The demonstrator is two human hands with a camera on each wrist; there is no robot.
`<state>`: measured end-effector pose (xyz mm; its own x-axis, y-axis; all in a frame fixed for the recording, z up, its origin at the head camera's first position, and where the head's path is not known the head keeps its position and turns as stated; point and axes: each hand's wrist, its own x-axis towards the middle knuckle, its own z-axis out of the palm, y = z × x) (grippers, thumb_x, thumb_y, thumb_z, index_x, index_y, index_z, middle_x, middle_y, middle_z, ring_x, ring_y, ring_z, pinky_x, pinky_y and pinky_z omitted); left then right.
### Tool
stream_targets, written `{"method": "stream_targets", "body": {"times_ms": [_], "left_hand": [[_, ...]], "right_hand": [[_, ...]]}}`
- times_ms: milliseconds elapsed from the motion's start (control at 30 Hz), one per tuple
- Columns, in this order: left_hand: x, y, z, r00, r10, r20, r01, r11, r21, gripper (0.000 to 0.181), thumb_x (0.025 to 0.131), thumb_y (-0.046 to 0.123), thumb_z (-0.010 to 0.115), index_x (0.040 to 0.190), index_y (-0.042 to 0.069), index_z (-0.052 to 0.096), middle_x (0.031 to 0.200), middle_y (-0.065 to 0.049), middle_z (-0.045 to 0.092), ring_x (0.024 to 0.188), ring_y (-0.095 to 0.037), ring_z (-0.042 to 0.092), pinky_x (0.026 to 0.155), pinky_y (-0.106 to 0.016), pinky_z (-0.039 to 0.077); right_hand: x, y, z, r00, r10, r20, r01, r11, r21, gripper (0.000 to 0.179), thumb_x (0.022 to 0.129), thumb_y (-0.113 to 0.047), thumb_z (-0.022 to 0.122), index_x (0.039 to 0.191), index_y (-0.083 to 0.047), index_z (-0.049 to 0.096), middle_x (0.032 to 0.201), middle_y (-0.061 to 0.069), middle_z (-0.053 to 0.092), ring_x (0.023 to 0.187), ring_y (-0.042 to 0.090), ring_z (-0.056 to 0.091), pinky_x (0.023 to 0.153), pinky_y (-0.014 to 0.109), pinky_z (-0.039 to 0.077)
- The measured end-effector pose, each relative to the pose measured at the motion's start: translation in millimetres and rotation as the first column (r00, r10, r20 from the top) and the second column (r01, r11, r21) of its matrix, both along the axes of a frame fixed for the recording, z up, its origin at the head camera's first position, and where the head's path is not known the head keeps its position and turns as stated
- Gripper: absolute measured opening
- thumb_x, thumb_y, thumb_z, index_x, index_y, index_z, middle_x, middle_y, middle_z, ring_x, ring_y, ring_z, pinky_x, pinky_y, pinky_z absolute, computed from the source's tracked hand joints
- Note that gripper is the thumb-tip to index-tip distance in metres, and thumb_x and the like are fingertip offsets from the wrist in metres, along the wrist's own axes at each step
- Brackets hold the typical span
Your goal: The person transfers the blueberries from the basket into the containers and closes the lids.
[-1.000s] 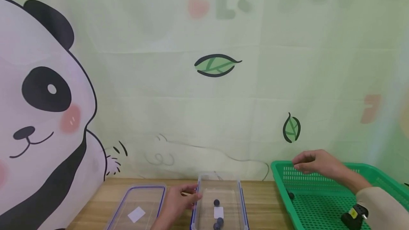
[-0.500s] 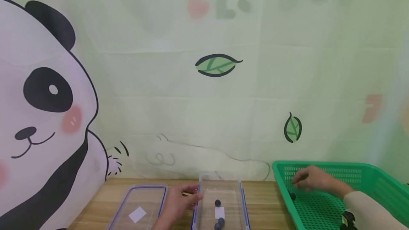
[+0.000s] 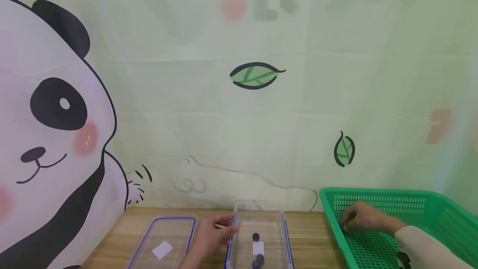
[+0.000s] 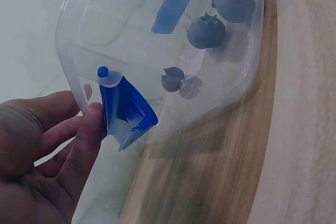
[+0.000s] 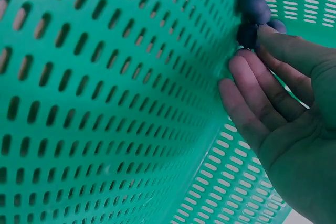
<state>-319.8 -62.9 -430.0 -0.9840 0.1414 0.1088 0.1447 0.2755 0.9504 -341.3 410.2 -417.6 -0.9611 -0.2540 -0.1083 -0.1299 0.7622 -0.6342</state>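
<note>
My left hand (image 3: 207, 238) pinches the side wall of a clear plastic box (image 3: 285, 235), thumb and fingers on either side of its rim. A blue clip (image 4: 128, 111) hangs beside the fingertips in the left wrist view. Several blueberries (image 4: 207, 31) lie on the box's bottom, near a white label (image 3: 258, 248). Inside the green basket (image 3: 332, 219), my right hand (image 3: 360, 218) is down at the left wall. Its thumb and fingertips close around a dark blueberry (image 5: 247, 35), and more blueberries (image 5: 254, 6) lie right against it in the basket's corner.
A clear lid (image 3: 196, 223) with a blue seal and a white label (image 3: 162, 250) lies left of the box on the wooden table (image 3: 304, 235). Behind stands a pale green backdrop (image 3: 179, 86) with a printed panda (image 3: 63, 136).
My right hand has come down from above the basket's rim to the blueberries at its left wall. The left hand keeps its grip on the box.
</note>
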Motion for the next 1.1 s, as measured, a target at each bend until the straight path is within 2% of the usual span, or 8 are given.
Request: {"method": "stream_targets", "body": {"times_ms": [33, 167, 267, 533, 733, 833, 967, 1100], "left_hand": [[-0.1, 0.1, -0.2, 1.0, 0.001, 0.001, -0.001, 1.0, -0.001, 0.037, 0.089, 0.004, 0.086, 0.123, -0.005, 0.074, 0.096, -0.006, 0.073, 0.076, -0.016, 0.072, 0.067, -0.033, 0.067], [-0.8, 0.7, 0.2, 1.0, 0.011, 0.004, -0.01, 1.0, -0.013, 0.036, 0.089, 0.005, 0.086, 0.123, -0.004, 0.075, 0.096, -0.005, 0.073, 0.076, -0.016, 0.072, 0.066, -0.032, 0.067], [-0.7, 1.0, 0.4, 1.0, 0.009, 0.003, -0.009, 1.0, -0.014, 0.036, 0.089, 0.005, 0.086, 0.123, -0.004, 0.075, 0.096, -0.005, 0.073, 0.076, -0.016, 0.072, 0.066, -0.032, 0.067], [0.4, 0.1, -0.6, 1.0, 0.0, -0.011, 0.0, 1.0, -0.001, 0.037, 0.089, 0.003, 0.085, 0.123, -0.005, 0.074, 0.095, -0.006, 0.074, 0.075, -0.017, 0.072, 0.066, -0.032, 0.067], [1.0, 0.1, -0.7, 1.0, -0.003, -0.007, 0.003, 1.0, -0.002, 0.037, 0.09, 0.003, 0.085, 0.123, -0.005, 0.074, 0.095, -0.005, 0.073, 0.075, -0.016, 0.072, 0.066, -0.032, 0.067], [1.0, 0.3, -0.4, 1.0, 0.001, -0.008, -0.001, 1.0, -0.008, 0.036, 0.09, 0.004, 0.085, 0.123, -0.005, 0.074, 0.095, -0.005, 0.073, 0.075, -0.016, 0.072, 0.066, -0.032, 0.067], [0.6, 0.7, -0.3, 1.0, 0.01, -0.005, -0.01, 1.0, -0.018, 0.036, 0.089, 0.004, 0.085, 0.123, -0.004, 0.074, 0.095, -0.005, 0.073, 0.074, -0.016, 0.071, 0.066, -0.032, 0.067], [0.2, 1.5, -0.3, 1.0, 0.016, -0.002, -0.016, 1.0, -0.023, 0.036, 0.089, 0.004, 0.085, 0.123, -0.004, 0.075, 0.095, -0.005, 0.073, 0.074, -0.016, 0.071, 0.065, -0.032, 0.067]], "right_hand": [[2.9, -3.7, 2.7, 1.0, 0.002, -0.006, -0.002, 1.0, 0.018, 0.009, 0.089, -0.004, 0.079, 0.097, -0.005, 0.077, 0.089, 0.003, 0.071, 0.078, 0.02, 0.067, 0.066, 0.038, 0.063], [-15.1, 14.5, -17.6, 0.997, 0.078, -0.016, -0.077, 0.996, 0.054, 0.007, 0.088, -0.011, 0.083, 0.094, -0.011, 0.078, 0.087, -0.002, 0.072, 0.076, 0.017, 0.068, 0.062, 0.031, 0.062], [-17.3, 16.4, -21.1, 0.996, 0.084, -0.022, -0.083, 0.994, 0.066, 0.006, 0.091, -0.012, 0.081, 0.094, -0.008, 0.078, 0.087, -0.002, 0.072, 0.076, 0.016, 0.068, 0.062, 0.033, 0.063], [-16.2, 17.9, -13.7, 1.0, 0.022, -0.014, -0.022, 0.999, 0.043, 0.008, 0.086, -0.004, 0.075, 0.093, -0.009, 0.077, 0.088, 0.003, 0.072, 0.079, 0.019, 0.069, 0.066, 0.033, 0.063], [9.2, -4.6, 8.2, 0.997, 0.057, -0.043, -0.054, 0.997, 0.059, 0.005, 0.089, -0.001, 0.078, 0.093, -0.003, 0.076, 0.087, 0.002, 0.071, 0.077, 0.019, 0.067, 0.066, 0.036, 0.063], [15.4, -10.7, 13.1, 0.996, 0.069, -0.057, -0.066, 0.996, 0.062, 0.005, 0.088, 0.001, 0.077, 0.092, 0.0, 0.075, 0.086, 0.002, 0.071, 0.077, 0.019, 0.066, 0.065, 0.037, 0.062], [9.0, -3.4, 9.5, 0.986, 0.148, -0.072, -0.14, 0.984, 0.109, 0.006, 0.088, -0.005, 0.079, 0.092, -0.002, 0.076, 0.086, -0.001, 0.071, 0.075, 0.015, 0.065, 0.063, 0.033, 0.061], [1.5, 4.4, 5.1, 0.983, 0.173, -0.069, -0.165, 0.98, 0.111, 0.006, 0.089, -0.008, 0.079, 0.093, -0.005, 0.077, 0.087, -0.001, 0.072, 0.077, 0.014, 0.066, 0.064, 0.033, 0.062]]}}
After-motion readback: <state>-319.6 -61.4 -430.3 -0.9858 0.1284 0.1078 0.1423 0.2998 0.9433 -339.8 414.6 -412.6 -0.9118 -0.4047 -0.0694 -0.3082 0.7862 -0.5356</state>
